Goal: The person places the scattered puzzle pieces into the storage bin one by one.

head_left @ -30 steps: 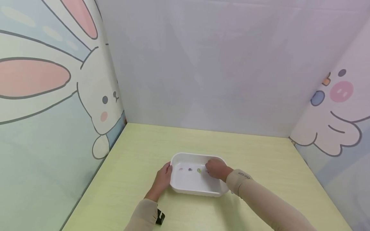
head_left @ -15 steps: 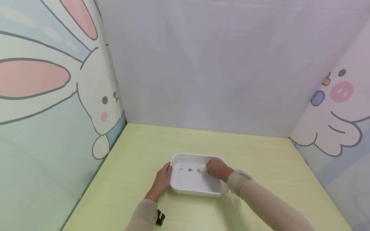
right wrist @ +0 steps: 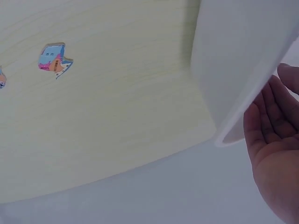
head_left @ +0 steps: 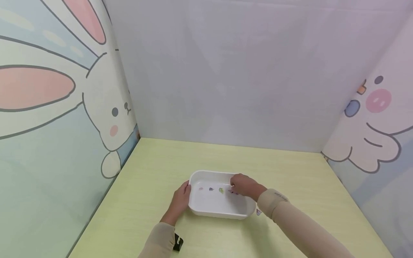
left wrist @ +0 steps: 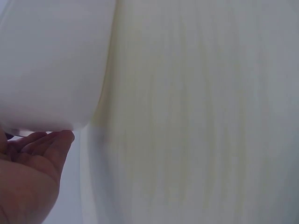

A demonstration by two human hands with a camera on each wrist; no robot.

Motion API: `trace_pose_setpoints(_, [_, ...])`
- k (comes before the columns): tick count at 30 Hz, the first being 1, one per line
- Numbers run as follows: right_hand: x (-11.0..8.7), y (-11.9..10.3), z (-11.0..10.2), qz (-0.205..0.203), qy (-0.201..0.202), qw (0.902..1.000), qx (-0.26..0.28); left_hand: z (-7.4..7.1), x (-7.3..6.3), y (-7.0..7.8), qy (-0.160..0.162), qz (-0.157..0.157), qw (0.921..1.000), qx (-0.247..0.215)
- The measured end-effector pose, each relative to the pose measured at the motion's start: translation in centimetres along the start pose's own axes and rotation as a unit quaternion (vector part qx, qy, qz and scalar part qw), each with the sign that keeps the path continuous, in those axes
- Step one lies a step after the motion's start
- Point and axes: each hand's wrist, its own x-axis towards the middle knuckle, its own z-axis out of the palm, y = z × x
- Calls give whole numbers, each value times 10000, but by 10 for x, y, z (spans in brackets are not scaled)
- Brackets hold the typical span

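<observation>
A white plastic tray [head_left: 213,204] with rounded corners stands on the table. My left hand [head_left: 180,200] holds its left end, thumb at the rim; in the left wrist view its fingers [left wrist: 63,142] lie against the outer wall. Inside, a row of small flat picture pieces runs left to right: a pale pink one [head_left: 201,189], a dark bluish one [head_left: 211,189], a yellow-green one [head_left: 221,190] and a purplish one [head_left: 233,191]. My right hand [head_left: 243,184] hovers over this last piece and partly hides it. In the right wrist view thumb and fingers are apart, fingers loosely bent.
Another small piece [head_left: 259,212] lies on the table just right of the tray. The right wrist view shows a blue, pink and orange house-shaped piece [right wrist: 55,59] and a second one [right wrist: 2,79] at the left edge. A black object [head_left: 178,242] sits beside my left sleeve.
My right hand has lifted slightly up and right, uncovering more of the purplish piece in the tray and the loose piece on the table. My left hand stays on the tray.
</observation>
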Motion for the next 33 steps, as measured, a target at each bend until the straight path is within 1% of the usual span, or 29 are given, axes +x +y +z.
trace_pose_setpoints(5, [-6,-3,-10,-186,199,9996,83,0,0,0,9,20,10000,12])
trace_pose_setpoints(9, [-14,-6,-18,-134,261,9993,246,-1,0,0,-4,8,10000,-7])
trace_pose_setpoints(13, [-20,-5,-24,-51,423,9985,355,0,0,-1,0,23,10000,-7])
trace_pose_setpoints(17, [-27,0,-29,129,594,9968,511,-1,0,-1,-3,27,10000,-12])
trace_pose_setpoints(26, [-48,17,-37,335,913,9922,787,-1,2,0,15,92,9999,47])
trace_pose_setpoints(33, [-61,30,-39,496,1033,9888,960,1,1,0,-16,56,10000,20])
